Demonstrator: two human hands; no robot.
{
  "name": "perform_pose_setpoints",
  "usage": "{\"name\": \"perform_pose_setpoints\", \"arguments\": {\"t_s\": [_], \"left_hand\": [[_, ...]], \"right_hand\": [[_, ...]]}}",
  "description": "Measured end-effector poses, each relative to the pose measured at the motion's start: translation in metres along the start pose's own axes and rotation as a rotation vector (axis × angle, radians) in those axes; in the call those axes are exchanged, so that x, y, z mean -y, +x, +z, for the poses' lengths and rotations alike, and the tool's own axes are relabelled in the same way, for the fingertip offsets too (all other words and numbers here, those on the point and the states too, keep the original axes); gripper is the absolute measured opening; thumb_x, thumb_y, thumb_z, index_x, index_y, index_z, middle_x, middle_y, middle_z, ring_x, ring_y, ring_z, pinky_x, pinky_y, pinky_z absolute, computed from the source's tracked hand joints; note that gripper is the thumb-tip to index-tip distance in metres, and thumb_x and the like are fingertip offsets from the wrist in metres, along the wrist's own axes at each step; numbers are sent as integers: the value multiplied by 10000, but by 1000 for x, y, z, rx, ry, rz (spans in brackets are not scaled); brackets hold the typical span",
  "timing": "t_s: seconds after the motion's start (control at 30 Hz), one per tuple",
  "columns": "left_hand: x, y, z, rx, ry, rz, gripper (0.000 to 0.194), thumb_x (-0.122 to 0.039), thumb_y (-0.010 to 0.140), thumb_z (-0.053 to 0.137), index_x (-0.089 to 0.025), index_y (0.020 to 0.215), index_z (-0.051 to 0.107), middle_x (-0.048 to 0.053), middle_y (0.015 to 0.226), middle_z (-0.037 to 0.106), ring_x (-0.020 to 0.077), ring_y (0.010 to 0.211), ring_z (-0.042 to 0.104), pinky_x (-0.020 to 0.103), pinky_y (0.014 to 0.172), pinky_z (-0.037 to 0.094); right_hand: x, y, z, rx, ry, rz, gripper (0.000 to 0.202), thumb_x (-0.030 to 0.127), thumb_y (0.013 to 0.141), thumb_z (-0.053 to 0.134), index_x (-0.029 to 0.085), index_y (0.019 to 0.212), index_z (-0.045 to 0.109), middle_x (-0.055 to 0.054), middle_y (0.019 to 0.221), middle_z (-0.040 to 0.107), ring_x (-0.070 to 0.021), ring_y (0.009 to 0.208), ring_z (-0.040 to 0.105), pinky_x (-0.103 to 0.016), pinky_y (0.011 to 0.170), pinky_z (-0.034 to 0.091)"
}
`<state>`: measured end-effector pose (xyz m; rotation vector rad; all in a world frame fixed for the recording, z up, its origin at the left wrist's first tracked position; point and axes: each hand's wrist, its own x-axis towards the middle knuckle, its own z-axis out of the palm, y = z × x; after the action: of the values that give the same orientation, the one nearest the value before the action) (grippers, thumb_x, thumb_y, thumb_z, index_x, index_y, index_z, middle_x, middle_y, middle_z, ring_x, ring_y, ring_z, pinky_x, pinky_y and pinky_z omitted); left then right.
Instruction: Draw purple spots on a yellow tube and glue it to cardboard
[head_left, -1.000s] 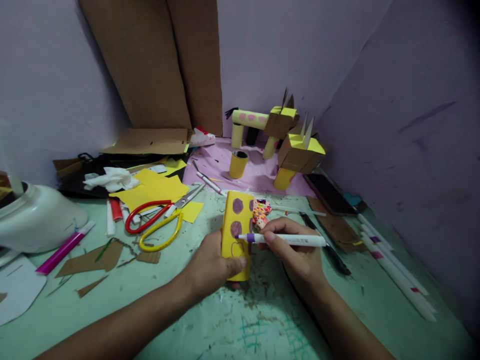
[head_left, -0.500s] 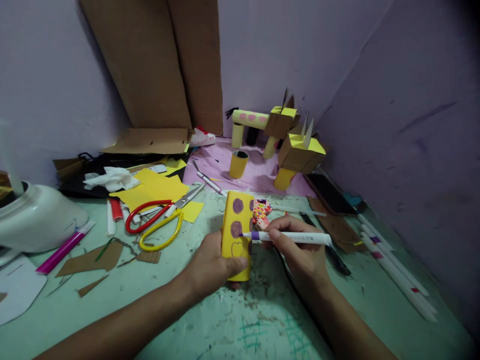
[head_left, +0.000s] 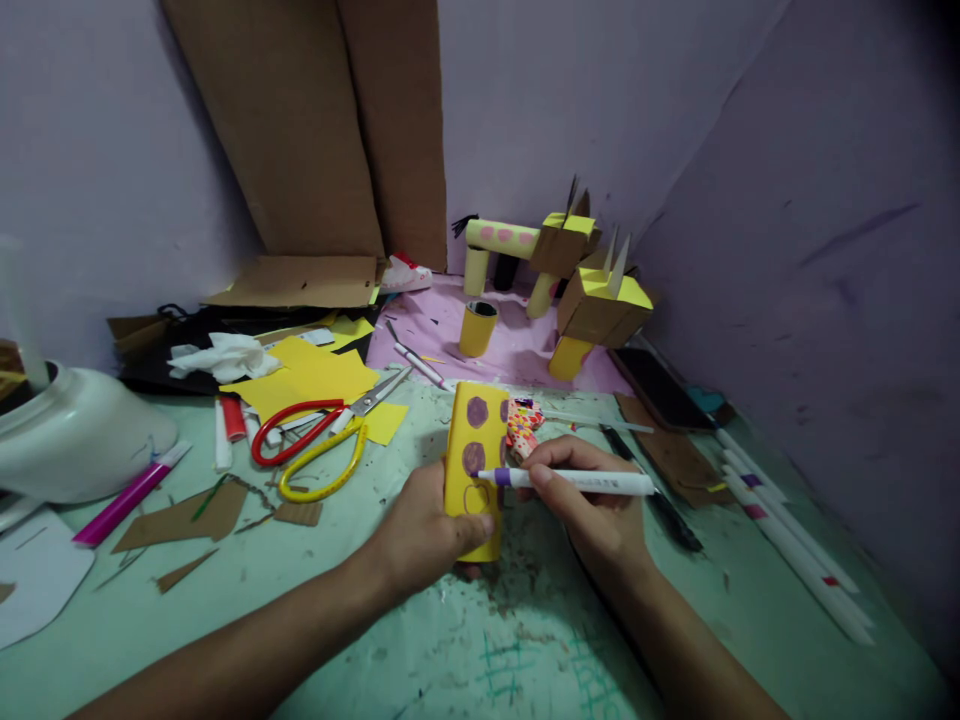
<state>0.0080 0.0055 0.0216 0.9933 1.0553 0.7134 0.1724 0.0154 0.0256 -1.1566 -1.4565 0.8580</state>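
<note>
My left hand (head_left: 431, 515) is wrapped round a yellow paper tube (head_left: 480, 435), holding it upright just above the green table; its thumb lies across the lower front. Filled purple spots run down the tube, and under them is a circle drawn only in outline. Between the fingers of my right hand (head_left: 592, 500) is a white felt-tip pen (head_left: 600, 483) with a purple collar. The pen lies nearly level, its tip at the lower edge of the second filled spot. Behind the tube lies a colourful patterned piece (head_left: 523, 425), partly hidden.
To the left lie scissors (head_left: 315, 450) with one red and one yellow handle, yellow paper (head_left: 307, 375), cardboard scraps (head_left: 184, 512) and a magenta marker (head_left: 127, 500). Cardboard animal figures (head_left: 604, 300) and a short yellow tube (head_left: 478, 328) stand behind. Several white pens (head_left: 795, 560) lie right.
The pen tip has shifted slightly left and down, from inside the second spot to its lower edge. My right hand has moved a little left with it; my left hand stays put.
</note>
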Motion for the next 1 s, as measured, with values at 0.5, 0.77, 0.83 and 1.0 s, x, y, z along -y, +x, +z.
{"name": "perform_pose_setpoints", "arguments": {"t_s": [0.5,0.77,0.83,1.0], "left_hand": [[-2,0,1,-25,-1,-45,436,-287,594,707,-159,973,535,18,745,613,169,607,587,295,487,515],[-2,1,0,-27,24,-59,440,-290,594,694,-145,980,541,26,760,616,175,621,598,305,502,526],[-1,2,0,-28,17,-56,447,-280,583,693,-143,982,545,26,748,618,177,606,598,304,487,525],[0,3,1,-21,0,-43,460,-302,569,701,-133,966,542,27,743,603,173,607,586,309,496,520]], "right_hand": [[-8,3,-3,-41,73,-23,113,277,788,648,196,711,665,0,581,688,-157,506,614,-247,488,462],[-1,1,3,-73,77,30,93,280,773,656,206,718,670,11,582,683,-148,521,592,-247,516,459],[0,0,4,-68,92,41,101,279,769,654,205,701,665,11,568,676,-152,516,597,-252,517,459],[-1,1,4,-71,102,38,110,272,768,651,203,684,663,8,559,671,-154,510,597,-255,511,454]]}}
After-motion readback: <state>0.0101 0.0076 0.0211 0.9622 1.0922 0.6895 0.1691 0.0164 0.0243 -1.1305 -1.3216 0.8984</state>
